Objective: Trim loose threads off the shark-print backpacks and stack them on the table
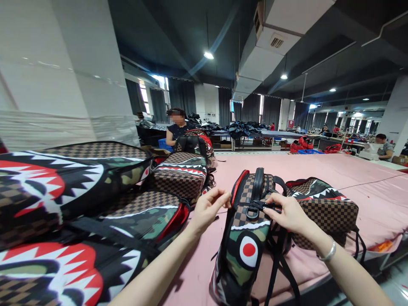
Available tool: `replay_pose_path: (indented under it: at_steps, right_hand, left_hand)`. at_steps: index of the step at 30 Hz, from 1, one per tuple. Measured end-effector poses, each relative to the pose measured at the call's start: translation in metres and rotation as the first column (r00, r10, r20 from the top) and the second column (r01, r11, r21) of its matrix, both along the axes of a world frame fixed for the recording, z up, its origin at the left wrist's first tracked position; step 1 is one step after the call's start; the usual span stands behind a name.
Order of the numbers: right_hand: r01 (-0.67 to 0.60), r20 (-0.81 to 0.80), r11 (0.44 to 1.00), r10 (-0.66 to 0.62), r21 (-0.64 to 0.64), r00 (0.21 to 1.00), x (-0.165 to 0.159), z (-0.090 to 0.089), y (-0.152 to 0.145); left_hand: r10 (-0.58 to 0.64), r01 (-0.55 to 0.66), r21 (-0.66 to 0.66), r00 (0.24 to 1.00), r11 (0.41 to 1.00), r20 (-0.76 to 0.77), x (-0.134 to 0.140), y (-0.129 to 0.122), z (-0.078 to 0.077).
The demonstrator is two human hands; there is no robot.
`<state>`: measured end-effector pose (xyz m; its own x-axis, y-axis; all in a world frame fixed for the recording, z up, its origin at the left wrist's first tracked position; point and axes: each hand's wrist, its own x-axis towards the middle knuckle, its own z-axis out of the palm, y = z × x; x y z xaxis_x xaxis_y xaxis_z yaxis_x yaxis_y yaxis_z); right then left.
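A backpack (244,229) with brown check, camouflage and a red-and-white eye stands on its end in front of me, its black carry handle (259,182) on top. At its upper right, the fingers of my right hand (287,212) are closed on a black strap (259,205) beside a metal D-ring. My left hand (208,210) hovers just left of the bag's red-edged zip opening. Its thumb and fingertips are pinched together, and whatever may be between them is too small to make out. Black webbing straps (279,263) hang down the bag's right side.
The pink-covered table (318,163) carries another checked backpack (328,212) at right. Several shark-mouth backpacks (134,212) are piled at left. Across the table a person (178,127) is beside more bags. Red bags (302,144) and a blue tray lie farther back.
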<state>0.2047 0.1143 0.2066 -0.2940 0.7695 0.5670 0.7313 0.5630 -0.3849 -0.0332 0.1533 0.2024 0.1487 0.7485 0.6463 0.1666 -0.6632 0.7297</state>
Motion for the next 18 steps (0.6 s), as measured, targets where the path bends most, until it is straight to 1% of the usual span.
replay_pose_path:
  at_steps: [1,2,3,4,5,6,7,9,11,13,15,18]
  right_hand:
    - [0.000,0.001,1.000,0.000,0.002,1.000,0.000,0.000,0.000]
    - [0.002,0.004,1.000,-0.002,0.003,1.000,0.000,0.000,0.000]
    - [0.007,0.008,1.000,-0.007,0.003,1.000,0.000,0.000,0.000]
    - [0.013,0.014,1.000,-0.013,0.002,1.000,-0.001,0.000,0.001]
    - [0.019,0.022,1.000,-0.019,0.001,1.000,-0.001,0.000,0.001]
    - [0.023,0.030,1.000,-0.022,-0.001,0.999,-0.002,0.000,0.001]
    - [0.024,0.035,1.000,-0.024,-0.002,0.999,-0.003,0.000,0.001]
    - [0.025,0.039,1.000,-0.025,-0.006,0.999,-0.004,0.000,0.001]
    - [0.032,0.038,0.999,-0.031,-0.011,0.999,-0.005,0.000,0.002]
    - [0.038,0.043,0.999,-0.038,-0.011,0.998,-0.005,0.000,0.002]
    - [0.043,0.050,0.999,-0.042,-0.005,0.998,-0.005,-0.001,0.002]
    - [0.042,0.055,0.999,-0.043,0.015,0.998,-0.003,-0.002,0.003]
  left_hand:
    - [-0.042,0.046,-0.050,0.996,0.998,0.080,-0.002,-0.001,0.003]
    - [-0.079,0.089,-0.081,0.989,0.993,0.127,-0.003,-0.002,0.006]
    - [-0.107,0.122,-0.102,0.985,0.987,0.136,-0.004,-0.002,0.009]
    - [-0.129,0.140,-0.116,0.987,0.983,0.099,-0.003,-0.002,0.012]
    - [-0.126,0.128,-0.120,0.992,0.985,0.022,-0.001,-0.002,0.014]
    - [-0.091,0.082,-0.108,0.992,0.991,-0.086,0.003,-0.001,0.015]
    - [-0.024,0.008,-0.078,0.979,0.997,-0.205,0.007,0.001,0.015]
    - [0.142,-0.149,0.014,0.904,0.989,-0.402,0.017,0.005,0.013]
    - [0.251,-0.238,0.093,0.819,0.967,-0.516,0.026,0.008,0.011]
    - [0.305,-0.278,0.136,0.774,0.951,-0.555,0.034,0.010,0.009]
    - [0.328,-0.298,0.148,0.756,0.943,-0.567,0.039,0.011,0.008]
    - [0.330,-0.296,0.151,0.780,0.943,-0.532,0.044,0.013,0.005]
